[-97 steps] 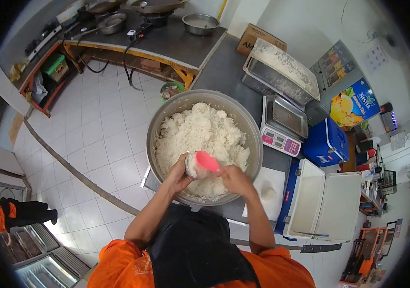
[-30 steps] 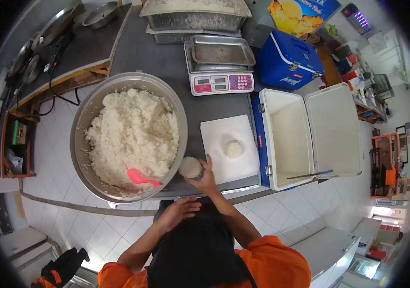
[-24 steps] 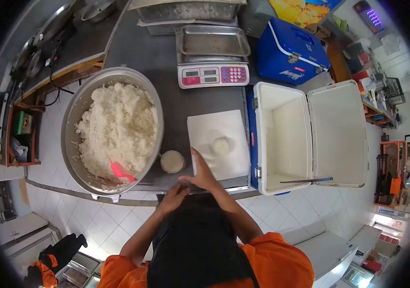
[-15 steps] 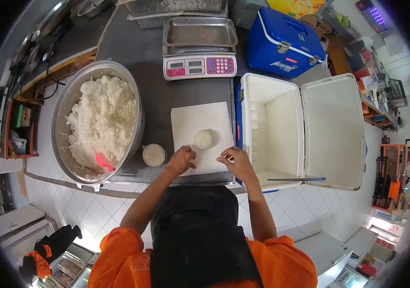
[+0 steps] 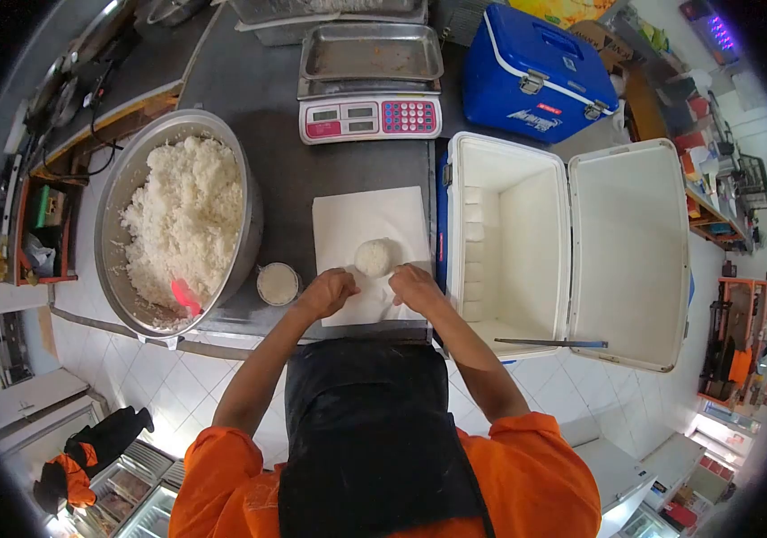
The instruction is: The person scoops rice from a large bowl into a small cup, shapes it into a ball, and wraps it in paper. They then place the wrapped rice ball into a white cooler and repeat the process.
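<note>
A round mound of rice (image 5: 373,257) sits on white paper (image 5: 357,211) on the dark table. My left hand (image 5: 329,293) is closed on the paper's near edge, left of the mound. On the other side my right hand (image 5: 413,289) pinches the paper near its right front part. A cup filled with rice (image 5: 278,284) stands left of the paper. Farther left, a large metal pot (image 5: 108,224) holds heaped rice (image 5: 182,215), with a pink scoop (image 5: 185,297) lying in its near part.
Behind the paper stands a scale (image 5: 370,118) bearing a metal tray (image 5: 372,52). To the right is an open cooler (image 5: 509,251) with wrapped white packets along its left inner wall. A closed blue cooler (image 5: 540,76) stands behind it. Another person (image 5: 87,457) is at lower left.
The cup was let go and stands on the table. Both hands have come to the paper and closed on its near part. The view has shifted right, and the scoop was left in the pot.
</note>
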`<state>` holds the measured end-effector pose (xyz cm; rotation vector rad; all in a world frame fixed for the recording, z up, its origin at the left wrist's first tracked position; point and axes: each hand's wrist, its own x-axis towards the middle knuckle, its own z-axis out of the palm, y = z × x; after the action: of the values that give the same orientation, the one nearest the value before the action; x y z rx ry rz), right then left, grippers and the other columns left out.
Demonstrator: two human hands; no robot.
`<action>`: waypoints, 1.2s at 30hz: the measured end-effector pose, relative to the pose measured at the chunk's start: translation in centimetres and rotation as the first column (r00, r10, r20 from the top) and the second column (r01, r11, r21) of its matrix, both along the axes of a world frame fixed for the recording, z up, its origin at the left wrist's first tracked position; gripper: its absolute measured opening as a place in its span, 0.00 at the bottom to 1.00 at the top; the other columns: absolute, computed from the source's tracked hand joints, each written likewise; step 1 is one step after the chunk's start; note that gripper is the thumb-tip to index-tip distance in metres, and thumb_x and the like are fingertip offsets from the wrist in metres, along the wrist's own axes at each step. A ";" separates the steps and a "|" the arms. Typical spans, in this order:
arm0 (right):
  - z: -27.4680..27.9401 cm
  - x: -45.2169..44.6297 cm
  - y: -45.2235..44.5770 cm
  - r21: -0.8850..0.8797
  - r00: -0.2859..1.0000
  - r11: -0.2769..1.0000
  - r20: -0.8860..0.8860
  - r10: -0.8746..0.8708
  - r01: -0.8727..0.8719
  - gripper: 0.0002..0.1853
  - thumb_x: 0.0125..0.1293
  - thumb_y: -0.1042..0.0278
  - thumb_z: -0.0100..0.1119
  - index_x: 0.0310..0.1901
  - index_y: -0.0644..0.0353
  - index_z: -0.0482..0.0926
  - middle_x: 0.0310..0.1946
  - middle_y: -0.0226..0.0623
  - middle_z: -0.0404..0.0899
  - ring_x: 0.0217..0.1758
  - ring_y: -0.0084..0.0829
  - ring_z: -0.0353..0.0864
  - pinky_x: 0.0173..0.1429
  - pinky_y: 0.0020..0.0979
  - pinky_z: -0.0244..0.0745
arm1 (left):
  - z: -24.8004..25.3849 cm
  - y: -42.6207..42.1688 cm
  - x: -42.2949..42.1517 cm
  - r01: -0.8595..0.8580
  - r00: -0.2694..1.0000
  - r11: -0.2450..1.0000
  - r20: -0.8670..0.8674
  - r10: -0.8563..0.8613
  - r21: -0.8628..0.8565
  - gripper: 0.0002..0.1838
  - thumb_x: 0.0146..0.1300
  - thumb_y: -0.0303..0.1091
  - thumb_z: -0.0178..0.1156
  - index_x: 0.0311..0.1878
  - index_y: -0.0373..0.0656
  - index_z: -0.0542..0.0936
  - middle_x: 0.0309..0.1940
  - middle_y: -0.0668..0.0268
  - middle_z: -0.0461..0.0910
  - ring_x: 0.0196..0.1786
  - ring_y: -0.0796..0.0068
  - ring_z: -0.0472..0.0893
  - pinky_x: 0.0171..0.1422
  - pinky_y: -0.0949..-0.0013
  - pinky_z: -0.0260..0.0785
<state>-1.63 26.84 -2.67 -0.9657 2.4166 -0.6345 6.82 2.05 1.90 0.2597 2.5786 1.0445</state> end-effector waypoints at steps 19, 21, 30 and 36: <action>4.9 -0.3 0.8 -0.043 0.968 0.968 -0.037 0.247 -0.248 0.06 0.52 0.72 0.67 0.26 0.64 0.79 0.35 0.45 0.78 0.47 0.46 0.79 0.56 0.43 0.74 | 2.4 3.5 5.2 -0.248 0.931 0.968 -0.265 0.249 0.039 0.22 0.65 0.43 0.64 0.51 0.32 0.77 0.52 0.45 0.74 0.57 0.46 0.75 0.64 0.53 0.69; 4.9 -1.1 0.6 -0.034 0.968 0.968 0.032 0.248 -0.247 0.04 0.54 0.74 0.66 0.28 0.63 0.81 0.35 0.44 0.78 0.47 0.46 0.78 0.56 0.43 0.73 | 2.5 3.1 4.7 -0.247 0.951 0.969 -0.184 0.247 0.023 0.26 0.66 0.50 0.62 0.53 0.33 0.77 0.52 0.45 0.76 0.57 0.47 0.76 0.64 0.53 0.69; 5.6 -3.1 0.1 0.026 0.916 0.940 0.233 0.326 -0.341 0.04 0.61 0.72 0.57 0.34 0.62 0.79 0.37 0.48 0.79 0.51 0.49 0.78 0.58 0.44 0.71 | 4.4 4.1 3.2 -0.192 0.971 0.968 -0.174 0.164 -0.163 0.38 0.58 0.65 0.65 0.55 0.36 0.78 0.44 0.48 0.81 0.55 0.50 0.79 0.63 0.54 0.71; 4.8 -3.1 0.5 0.062 0.924 0.945 0.238 0.298 -0.321 0.07 0.69 0.70 0.55 0.36 0.63 0.78 0.39 0.47 0.77 0.53 0.49 0.77 0.56 0.45 0.71 | 0.7 3.4 3.2 -0.125 0.974 0.969 -0.211 0.079 -0.212 0.15 0.61 0.38 0.66 0.45 0.37 0.81 0.42 0.51 0.81 0.52 0.51 0.80 0.57 0.55 0.74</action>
<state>-4.69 27.31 2.09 -1.1367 2.0201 -0.4741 9.99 5.44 2.62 0.1843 2.8912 0.7845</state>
